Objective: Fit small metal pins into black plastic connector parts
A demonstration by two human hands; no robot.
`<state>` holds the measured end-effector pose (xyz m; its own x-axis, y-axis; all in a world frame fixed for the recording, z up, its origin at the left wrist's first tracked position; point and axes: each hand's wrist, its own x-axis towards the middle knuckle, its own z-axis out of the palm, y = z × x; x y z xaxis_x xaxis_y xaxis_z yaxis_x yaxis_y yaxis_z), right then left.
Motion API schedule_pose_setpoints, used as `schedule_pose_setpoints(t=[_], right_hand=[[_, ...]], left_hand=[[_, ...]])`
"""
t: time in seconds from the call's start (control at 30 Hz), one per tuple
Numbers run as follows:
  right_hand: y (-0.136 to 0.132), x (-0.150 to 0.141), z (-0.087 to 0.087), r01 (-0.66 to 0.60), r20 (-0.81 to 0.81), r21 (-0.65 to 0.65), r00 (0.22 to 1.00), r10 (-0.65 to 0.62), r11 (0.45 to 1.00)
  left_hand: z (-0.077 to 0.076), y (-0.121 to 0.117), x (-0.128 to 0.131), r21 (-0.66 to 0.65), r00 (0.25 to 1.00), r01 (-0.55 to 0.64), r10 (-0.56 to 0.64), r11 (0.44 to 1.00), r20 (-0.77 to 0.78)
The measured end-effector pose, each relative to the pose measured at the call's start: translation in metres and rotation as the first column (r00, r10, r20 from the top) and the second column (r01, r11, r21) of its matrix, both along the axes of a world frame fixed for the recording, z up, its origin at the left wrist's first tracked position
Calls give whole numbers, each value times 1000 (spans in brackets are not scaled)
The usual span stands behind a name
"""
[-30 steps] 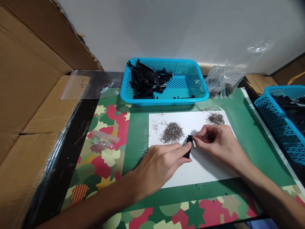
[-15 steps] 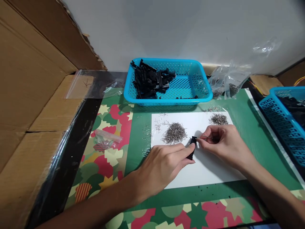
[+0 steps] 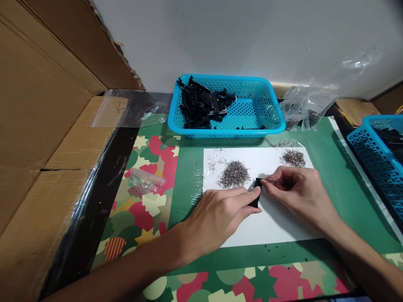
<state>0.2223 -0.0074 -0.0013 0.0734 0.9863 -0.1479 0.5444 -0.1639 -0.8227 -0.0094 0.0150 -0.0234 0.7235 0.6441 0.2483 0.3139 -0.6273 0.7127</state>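
A small black plastic part [image 3: 257,203] is gripped between the thumb and fingers of my left hand [image 3: 225,209], held low over the white sheet [image 3: 277,226]. Close to its upper end, my right hand [image 3: 294,186] pinches a thin metal tool [image 3: 276,180], most of which the fingers hide. The right fingertips touch or nearly touch the black part; I cannot tell which. Left of the part lies a heap of small bent metal pieces [image 3: 234,174], with strays beside it. A smaller heap of metal pieces [image 3: 293,158] sits beyond my right hand.
A blue basket [image 3: 226,133] with black plastic parts [image 3: 204,105] stands at the back. Another blue basket [image 3: 374,161] is at the right edge. Clear bags [image 3: 307,107] lean against the wall, and a small plastic bag [image 3: 146,181] lies left. Cardboard [image 3: 37,105] borders the left side.
The whole view has shifted slightly, so things sit a little further right. My right fingertips have come closer to the top of the black part. Both hands keep their grips.
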Motion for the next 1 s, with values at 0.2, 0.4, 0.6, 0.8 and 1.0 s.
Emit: schedule_pose_setpoints(t=[0.2, 0.4, 0.6, 0.8, 1.0], right_hand=[[-1, -3, 0, 5, -10, 11, 1000, -5, 1000], [0, 1, -3, -50, -105, -64, 994, 43, 997], [8, 9, -3, -170, -127, -27, 978, 165, 985], [12, 17, -2, -193, -43, -19, 980, 192, 981], [10, 19, 3, -25, -188, 6, 982, 25, 1000]], left_hand=[[2, -1, 0, -23, 1000, -8, 8, 1000, -3], [1, 0, 1, -66, 1000, -23, 23, 998, 10], [-1, 2, -2, -71, 999, -49, 50, 996, 18], [0, 4, -3, -90, 998, -64, 63, 994, -12], [1, 6, -5, -112, 997, -71, 70, 991, -11]])
